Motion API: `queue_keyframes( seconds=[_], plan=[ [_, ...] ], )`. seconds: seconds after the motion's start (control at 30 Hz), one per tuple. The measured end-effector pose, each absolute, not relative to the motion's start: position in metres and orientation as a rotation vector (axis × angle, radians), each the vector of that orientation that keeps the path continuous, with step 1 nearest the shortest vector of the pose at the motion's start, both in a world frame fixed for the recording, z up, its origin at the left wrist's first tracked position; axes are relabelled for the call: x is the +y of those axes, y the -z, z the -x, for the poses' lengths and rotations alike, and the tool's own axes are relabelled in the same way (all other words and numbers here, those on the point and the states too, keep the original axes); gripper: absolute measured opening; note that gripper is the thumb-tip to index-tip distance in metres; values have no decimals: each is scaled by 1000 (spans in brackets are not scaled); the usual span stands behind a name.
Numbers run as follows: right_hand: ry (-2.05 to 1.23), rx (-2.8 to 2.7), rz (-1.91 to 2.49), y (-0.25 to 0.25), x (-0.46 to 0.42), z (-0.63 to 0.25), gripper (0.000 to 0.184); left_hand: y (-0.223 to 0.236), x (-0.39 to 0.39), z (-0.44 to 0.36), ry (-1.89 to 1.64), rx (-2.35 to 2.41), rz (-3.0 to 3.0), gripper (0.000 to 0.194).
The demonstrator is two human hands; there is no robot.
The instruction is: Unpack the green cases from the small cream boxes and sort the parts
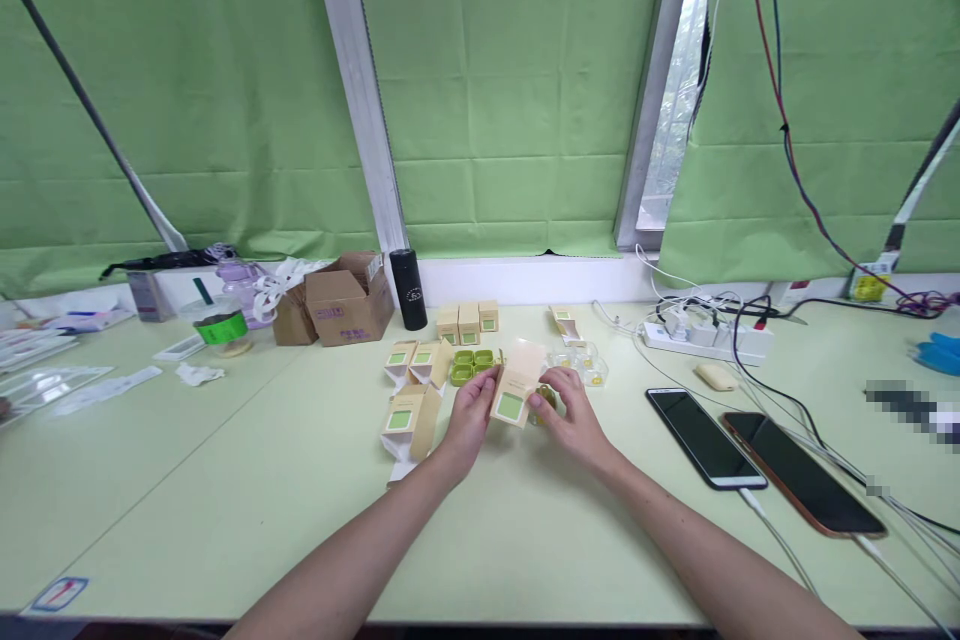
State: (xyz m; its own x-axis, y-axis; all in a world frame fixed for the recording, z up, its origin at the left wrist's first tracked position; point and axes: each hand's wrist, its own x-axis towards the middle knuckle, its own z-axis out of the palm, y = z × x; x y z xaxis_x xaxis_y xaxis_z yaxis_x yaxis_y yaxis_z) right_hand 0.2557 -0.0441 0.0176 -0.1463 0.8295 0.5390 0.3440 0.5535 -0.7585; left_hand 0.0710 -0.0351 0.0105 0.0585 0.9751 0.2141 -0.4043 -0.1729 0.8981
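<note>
A pale green table [225, 480] runs across the room under green curtains [510, 80]. Far on the left stands a brown cardboard box [346, 298]; on the right lie two dark phones [757, 455]. In the middle of the table, the left hand [466, 418] and the right hand [571, 415] both grasp one small cream carton [516, 388], tilted, its flap open. Just left of it lie more open cartons [409, 418], and just behind are small green containers [472, 364].
</note>
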Motion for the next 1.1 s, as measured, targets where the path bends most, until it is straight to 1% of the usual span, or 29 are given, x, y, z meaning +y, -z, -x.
queue_keyframes(
  seconds=[0.17, 0.33, 0.47, 0.87, 1.1],
  plan=[
    [-663, -1670, 967, -17, -42, -257, 44, -15, -39, -73, -1497, 817, -1209, 51],
    [-813, -1451, 981, -12, -35, -257, 48, -24, -52, -72, -1497, 778, -1369, 48],
    [-937, -1361, 923, -13, -31, -255, 49, -23, -58, -74, -1480, 752, -1564, 46],
    [-942, -1436, 921, -24, -38, -254, 51, -21, -56, -76, -1531, 772, -1523, 48],
    [-968, -1421, 899, -24, -38, -254, 47, -20, -57, -75, -1528, 786, -1605, 45]
  ],
)
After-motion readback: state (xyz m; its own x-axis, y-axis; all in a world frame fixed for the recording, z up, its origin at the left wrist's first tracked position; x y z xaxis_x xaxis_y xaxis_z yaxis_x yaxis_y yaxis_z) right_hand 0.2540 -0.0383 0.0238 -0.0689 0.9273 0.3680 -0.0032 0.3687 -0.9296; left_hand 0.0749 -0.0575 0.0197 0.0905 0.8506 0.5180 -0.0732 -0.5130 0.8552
